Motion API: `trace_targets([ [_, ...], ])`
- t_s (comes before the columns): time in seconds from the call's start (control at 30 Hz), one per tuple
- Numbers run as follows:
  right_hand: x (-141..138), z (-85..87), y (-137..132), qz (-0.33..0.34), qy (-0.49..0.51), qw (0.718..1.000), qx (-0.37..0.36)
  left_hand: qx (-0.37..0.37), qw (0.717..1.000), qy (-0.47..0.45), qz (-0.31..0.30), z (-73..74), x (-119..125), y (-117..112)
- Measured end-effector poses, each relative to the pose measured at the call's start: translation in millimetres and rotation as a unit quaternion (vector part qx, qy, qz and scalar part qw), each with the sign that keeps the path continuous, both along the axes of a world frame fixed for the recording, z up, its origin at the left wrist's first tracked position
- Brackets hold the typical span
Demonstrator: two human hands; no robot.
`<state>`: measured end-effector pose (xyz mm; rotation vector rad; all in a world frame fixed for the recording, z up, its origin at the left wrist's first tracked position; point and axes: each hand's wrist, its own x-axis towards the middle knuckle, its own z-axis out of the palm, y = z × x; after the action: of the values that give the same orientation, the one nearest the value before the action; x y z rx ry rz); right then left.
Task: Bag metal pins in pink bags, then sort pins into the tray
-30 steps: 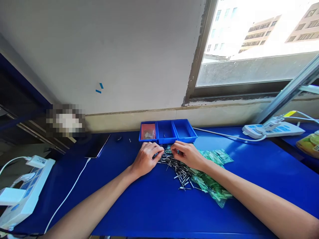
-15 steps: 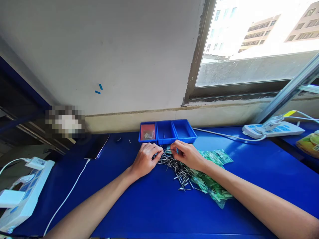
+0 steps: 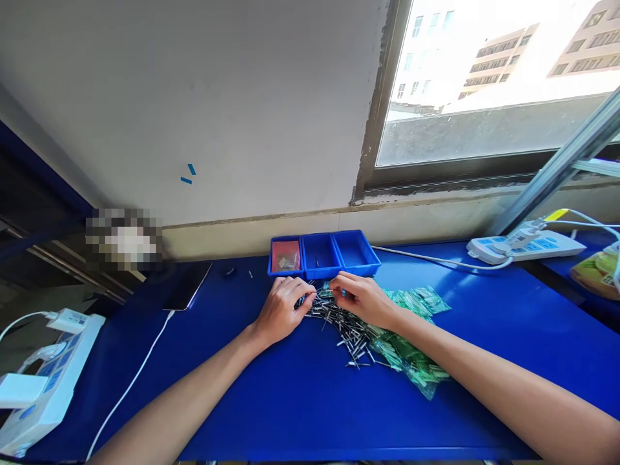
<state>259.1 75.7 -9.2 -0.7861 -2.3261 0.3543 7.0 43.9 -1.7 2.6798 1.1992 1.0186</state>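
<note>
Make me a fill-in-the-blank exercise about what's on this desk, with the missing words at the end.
1. The blue tray has ____ compartments.
2. A reddish packet sits in the ____ compartment.
3. Loose metal pins lie beside clear packets whose contents are coloured ____.
4. Those clear packets are nearest to the person's ____ hand.

Missing words: three; leftmost; green; right.

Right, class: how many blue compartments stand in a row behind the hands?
3: left compartment, holding a red packet; middle compartment; right compartment, nearest the window. None looks hidden.
</note>
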Motion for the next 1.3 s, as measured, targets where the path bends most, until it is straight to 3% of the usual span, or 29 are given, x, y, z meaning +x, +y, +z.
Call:
trace_targets([
  [0.4,-2.6,6.7,-2.5,-0.013,0.006,1.0,-0.023,-0.003,1.0,0.001,0.002,-1.3,-1.3,0.9],
  [0.87,-1.3,0.3,-0.5,0.003,-0.035,0.999,-0.013,0.004,1.0,-0.022,-0.017,1.8,-1.8,-2.0],
  [1.3,-1.1,2.2,-0.8,-0.002,-0.013,1.0,0.007,-0.013,1.0,0.01,0.015,-1.1,-0.6,1.0],
])
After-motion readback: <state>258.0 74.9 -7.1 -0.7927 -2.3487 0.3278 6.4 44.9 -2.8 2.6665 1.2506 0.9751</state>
